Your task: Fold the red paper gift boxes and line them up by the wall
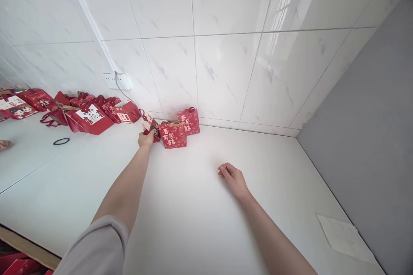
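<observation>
And here, near the back edge of the counter (193,206), the left hand (146,139) is gripping a small red-and-white gift box (150,124), the thumb lying along its near side while the other fingers are mostly hiding behind it. The box is sitting right at those fingertips, well left of the back right corner, and its longer line is apparently slanting from back left to front right!

Just to its right, 2 patterned boxes are standing: the front red box (173,136) is sitting beside the held box, whether touching I cannot tell, and the rear red box (191,121) is standing behind, closer to the back edge

Now the right hand (232,179): it is hovering over the middle of the counter, fingers curling in, thumb tip meeting the forefinger, nothing showing between them. From there, the held box is lying toward the back left, with the front red box coming in between, so the left hand is clearly the nearer of the 2. Farther left, a row of red boxes (93,119) is crowding the back edge
</observation>
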`<state>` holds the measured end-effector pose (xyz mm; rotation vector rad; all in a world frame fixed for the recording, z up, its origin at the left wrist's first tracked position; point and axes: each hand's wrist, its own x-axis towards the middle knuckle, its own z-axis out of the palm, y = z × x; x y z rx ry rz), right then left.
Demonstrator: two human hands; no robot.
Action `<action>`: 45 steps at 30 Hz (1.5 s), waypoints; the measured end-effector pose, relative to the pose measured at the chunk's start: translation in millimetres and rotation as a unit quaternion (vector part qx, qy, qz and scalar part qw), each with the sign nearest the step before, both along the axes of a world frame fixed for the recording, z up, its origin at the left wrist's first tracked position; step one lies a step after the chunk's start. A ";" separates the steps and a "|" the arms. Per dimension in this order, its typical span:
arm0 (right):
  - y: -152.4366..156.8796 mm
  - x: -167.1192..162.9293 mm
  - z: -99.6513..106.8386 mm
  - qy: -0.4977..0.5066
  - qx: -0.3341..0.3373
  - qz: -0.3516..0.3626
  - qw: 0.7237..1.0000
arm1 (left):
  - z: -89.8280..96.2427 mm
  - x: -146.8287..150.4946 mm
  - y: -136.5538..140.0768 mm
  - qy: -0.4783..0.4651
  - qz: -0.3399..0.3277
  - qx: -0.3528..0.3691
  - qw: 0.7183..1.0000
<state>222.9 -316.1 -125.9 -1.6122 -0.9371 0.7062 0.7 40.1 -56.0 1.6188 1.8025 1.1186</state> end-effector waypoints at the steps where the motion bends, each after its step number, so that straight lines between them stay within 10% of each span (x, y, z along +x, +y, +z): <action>1: 0.1 0.0 0.4 0.000 -0.001 0.001 1.000 | -7.0 -0.4 -5.5 -0.010 0.013 -0.008 1.000; 10: -3.1 -0.4 5.1 -0.011 0.010 0.006 1.000 | -19.1 -13.9 -65.2 -0.180 0.113 0.035 0.977; 17: -5.4 -0.3 3.7 0.003 0.026 -0.014 1.000 | 0.1 35.4 -155.9 -0.368 -0.018 0.032 0.929; 21: -16.4 -10.7 3.1 0.021 0.041 -0.049 0.998 | 6.9 67.3 -241.2 -0.626 -0.266 -0.198 0.706; 25: -40.3 -30.4 5.1 0.060 0.085 -0.076 0.992 | -0.4 74.5 -291.5 -0.577 -0.352 -0.394 0.623; 32: -62.9 -37.2 11.8 -0.007 0.240 -0.133 0.961 | -20.6 80.9 -295.2 -0.463 -0.423 -0.419 0.657; 38: -54.8 -29.3 9.3 -0.112 0.248 -0.149 0.951 | -45.8 83.6 -282.9 -0.296 -0.493 -0.116 0.810; 45: -47.7 -26.8 9.8 -0.003 0.142 -0.097 0.985 | -49.2 83.5 -270.0 -0.334 -0.511 -0.122 0.783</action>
